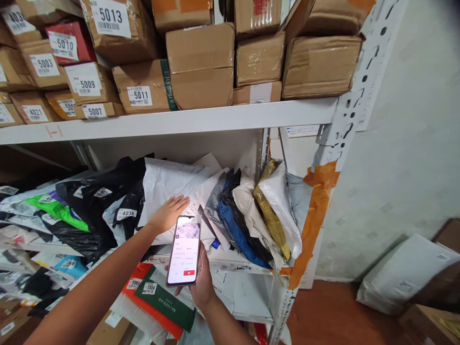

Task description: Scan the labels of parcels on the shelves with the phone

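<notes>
Right hand (201, 282) grips a phone (184, 250) upright, screen lit and facing the camera, fingers curled round its back edge, thumb side hidden behind it. Phone sits just in front of and below the white mailer (168, 184) on the middle shelf (230, 263), its top edge overlapping the label (192, 210) on that mailer. Left hand (168, 212) lies flat on the white mailer, palm down, fingers spread slightly and pointing right, fingertips just left of the label. Left of the mailer: black bags, one tagged 4038 (126, 213), and a green bag (57, 207) further left. Right of the mailer: a row of bags standing on edge, grey, blue (235, 230), cream, gold (269, 211), white, leaning against the shelf post (338, 124). Orange tape (316, 211) wraps that post. Below the phone: an orange bag tagged 5003 (134, 283) and a dark green bag tagged 5004 (165, 299). Above the mailer, the top shelf holds cardboard boxes with number labels, 5011 (139, 96) nearest, 5013 (110, 17) higher left. Well right of the post, a white parcel (402, 273) lies on the floor.
</notes>
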Motion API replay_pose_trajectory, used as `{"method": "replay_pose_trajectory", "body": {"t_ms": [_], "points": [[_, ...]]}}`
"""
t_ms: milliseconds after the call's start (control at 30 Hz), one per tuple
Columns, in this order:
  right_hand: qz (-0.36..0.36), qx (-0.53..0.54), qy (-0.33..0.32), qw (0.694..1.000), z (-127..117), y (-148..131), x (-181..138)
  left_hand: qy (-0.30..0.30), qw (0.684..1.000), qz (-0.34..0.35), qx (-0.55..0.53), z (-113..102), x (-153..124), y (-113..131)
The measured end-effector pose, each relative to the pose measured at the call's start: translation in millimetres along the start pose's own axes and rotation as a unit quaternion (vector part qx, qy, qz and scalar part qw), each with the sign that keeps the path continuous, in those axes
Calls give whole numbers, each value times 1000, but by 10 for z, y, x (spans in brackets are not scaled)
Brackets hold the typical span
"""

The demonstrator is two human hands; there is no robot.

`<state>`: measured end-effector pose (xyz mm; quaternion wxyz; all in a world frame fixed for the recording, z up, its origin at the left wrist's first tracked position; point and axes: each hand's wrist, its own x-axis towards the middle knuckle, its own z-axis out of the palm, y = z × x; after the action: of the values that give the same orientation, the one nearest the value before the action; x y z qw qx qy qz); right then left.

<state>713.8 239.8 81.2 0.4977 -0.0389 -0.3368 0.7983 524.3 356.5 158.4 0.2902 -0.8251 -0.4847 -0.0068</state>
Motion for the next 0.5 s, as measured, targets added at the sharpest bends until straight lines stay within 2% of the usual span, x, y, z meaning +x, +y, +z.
{"method": "replay_pose_trajectory", "body": {"t_ms": [200, 400, 467, 500], "points": [[-13, 9, -11, 1000, -72, -2, -16, 7, 1000, -6, 7, 1, 11, 16], [-5, -9, -75, 997, -21, -188, -250, 18, 1000, -20, 2, -5, 29, 53], [11, -18, -77, 997, 29, -260, -315, 54, 996, -73, -1, -29, 21, 90], [17, -24, -73, 997, 53, -287, -338, 90, 988, -128, -4, -42, 14, 114]]}}
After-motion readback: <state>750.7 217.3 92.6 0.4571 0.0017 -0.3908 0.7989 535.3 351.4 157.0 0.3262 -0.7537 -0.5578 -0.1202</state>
